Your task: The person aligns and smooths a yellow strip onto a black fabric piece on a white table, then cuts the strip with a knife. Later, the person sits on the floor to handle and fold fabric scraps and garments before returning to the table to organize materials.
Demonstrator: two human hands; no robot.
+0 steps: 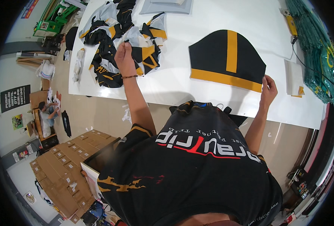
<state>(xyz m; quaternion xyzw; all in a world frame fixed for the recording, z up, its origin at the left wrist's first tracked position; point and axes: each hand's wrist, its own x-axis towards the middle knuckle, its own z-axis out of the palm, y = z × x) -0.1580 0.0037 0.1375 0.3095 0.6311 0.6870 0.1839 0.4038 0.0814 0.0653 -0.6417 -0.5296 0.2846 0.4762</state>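
Observation:
A black sleeve-shaped fabric panel (208, 54) lies flat on the white table, with a mustard hem band and one upright mustard stripe. At its lower right corner is my right hand (269, 91), fingers closed on the edge. My left hand (124, 59) reaches over a loose heap of cut fabric pieces (108, 56) in black, grey, white and mustard. Its thumb and fingertips are pinched together on a bit of dark fabric at the heap; how far that piece extends is hidden among the others.
The white table (182, 92) spans the front. Grey sheets (167, 6) lie at its far edge. To the right are a yellow-handled tool (290, 22) with a cord, teal plastic wrapping (317, 49) and a pale stack (294, 77). Cardboard boxes (67, 165) and a seated person (48, 115) are left.

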